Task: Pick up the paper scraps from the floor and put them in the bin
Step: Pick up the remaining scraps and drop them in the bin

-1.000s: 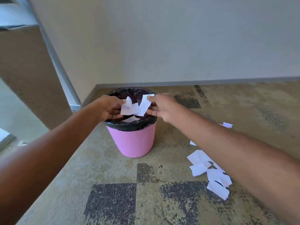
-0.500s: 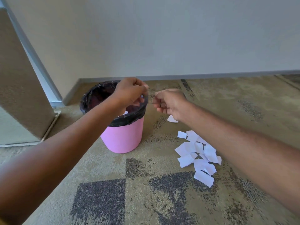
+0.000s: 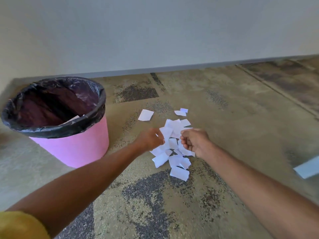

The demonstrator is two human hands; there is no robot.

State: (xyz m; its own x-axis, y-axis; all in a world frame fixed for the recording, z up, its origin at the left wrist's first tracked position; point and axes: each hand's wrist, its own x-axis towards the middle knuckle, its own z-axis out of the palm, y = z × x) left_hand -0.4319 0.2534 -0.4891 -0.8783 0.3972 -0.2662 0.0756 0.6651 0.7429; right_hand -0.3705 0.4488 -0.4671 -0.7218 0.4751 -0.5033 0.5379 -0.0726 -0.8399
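Observation:
A pile of several white paper scraps (image 3: 174, 152) lies on the carpet right of the pink bin (image 3: 77, 145), which has a black liner. Some scraps show inside the bin. My left hand (image 3: 151, 138) is down at the pile's left edge, its fingers curled round a scrap. My right hand (image 3: 195, 142) is low over the pile's right side with curled fingers; whether it holds paper is hidden. One loose scrap (image 3: 145, 115) and two small scraps (image 3: 181, 112) lie a little beyond the pile.
A pale wall with a grey skirting (image 3: 189, 68) runs behind the bin. A light flat sheet (image 3: 308, 168) lies on the carpet at the right edge. Patterned carpet stretches around the pile.
Both hands let their scraps go into the bin, then moved right and down from the bin's rim to the pile. The view swung right, so the bin now sits at the left.

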